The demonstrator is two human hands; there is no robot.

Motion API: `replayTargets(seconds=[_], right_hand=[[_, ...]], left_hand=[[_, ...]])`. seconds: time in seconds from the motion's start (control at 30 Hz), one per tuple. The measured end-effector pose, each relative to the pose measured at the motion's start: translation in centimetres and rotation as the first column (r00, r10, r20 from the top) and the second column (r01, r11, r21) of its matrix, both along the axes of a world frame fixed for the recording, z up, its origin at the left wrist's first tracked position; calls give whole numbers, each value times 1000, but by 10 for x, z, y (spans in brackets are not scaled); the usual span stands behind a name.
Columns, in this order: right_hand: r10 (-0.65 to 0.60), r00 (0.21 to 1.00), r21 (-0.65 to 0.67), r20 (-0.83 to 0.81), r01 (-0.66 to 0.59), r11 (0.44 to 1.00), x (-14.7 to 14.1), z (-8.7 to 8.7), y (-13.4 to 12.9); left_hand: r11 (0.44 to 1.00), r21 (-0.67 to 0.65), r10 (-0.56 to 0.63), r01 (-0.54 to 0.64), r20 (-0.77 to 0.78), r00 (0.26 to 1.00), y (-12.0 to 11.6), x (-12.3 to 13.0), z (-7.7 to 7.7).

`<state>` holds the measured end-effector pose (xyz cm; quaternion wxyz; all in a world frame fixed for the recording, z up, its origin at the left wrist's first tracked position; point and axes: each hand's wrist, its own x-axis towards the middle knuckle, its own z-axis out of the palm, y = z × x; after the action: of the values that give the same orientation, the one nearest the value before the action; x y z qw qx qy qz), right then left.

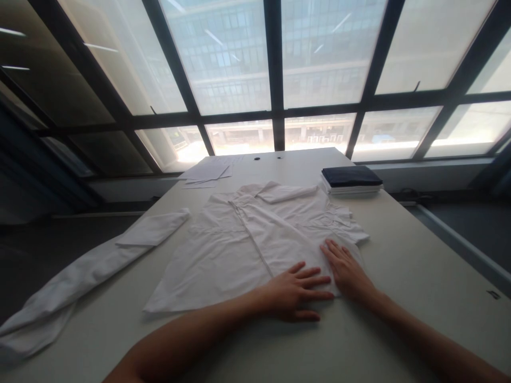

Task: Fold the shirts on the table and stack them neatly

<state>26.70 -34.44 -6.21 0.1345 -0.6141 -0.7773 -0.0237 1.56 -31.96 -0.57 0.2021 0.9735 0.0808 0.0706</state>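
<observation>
A white shirt (223,260) lies spread on the white table, its collar end away from me and its front edges running diagonally down the middle. My left hand (297,292) reaches across to the shirt's lower right part, fingers spread and palm down at the hem. Beside it, my right hand (345,268) rests flat on the shirt near its right edge, fingers stretched out. Neither hand grips the cloth. The fabric shows small wrinkles, and a sleeve lies folded across the top.
Another white garment (96,271) lies lengthwise along the table's left edge, partly hanging over it. Paper sheets (207,171) lie at the far left. A folded stack, dark cloth (351,176) over white cloth (353,189), sits at the far right. Large windows (235,58) stand behind the table (431,298).
</observation>
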Motion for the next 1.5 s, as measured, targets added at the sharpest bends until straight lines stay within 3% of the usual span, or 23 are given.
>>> replayTargets(seconds=[0.33, 0.5, 0.67, 0.87, 1.03, 1.17, 1.27, 1.5], right_hand=[[-44, 999, 23, 10, 43, 999, -8, 10, 3], [-73, 997, 56, -29, 74, 996, -16, 16, 10], [-130, 985, 81, -110, 140, 987, -42, 30, 34], [-195, 951, 72, -240, 218, 973, -72, 31, 66], [-139, 955, 41, -262, 155, 987, -67, 20, 63], [-80, 971, 4, -225, 83, 997, -58, 17, 53], [-55, 975, 15, -215, 59, 998, -56, 15, 50], [-30, 973, 47, -229, 42, 998, -56, 4, 44]], left_hand=[[997, -76, 3, 1, 46, 999, 3, -2, -3], [962, -272, 29, -2, 95, 995, 10, -3, 4], [882, -461, 220, -104, 207, 953, 21, -5, 8], [850, -429, 442, -306, 262, 858, 38, -19, 0], [797, -426, 574, -429, 310, 758, 46, -29, -7], [725, -470, 674, -504, 334, 659, 45, -30, -3], [652, -572, 738, -498, 326, 591, 46, -32, 0], [383, -850, 892, -363, 236, 386, 54, -46, -13]])
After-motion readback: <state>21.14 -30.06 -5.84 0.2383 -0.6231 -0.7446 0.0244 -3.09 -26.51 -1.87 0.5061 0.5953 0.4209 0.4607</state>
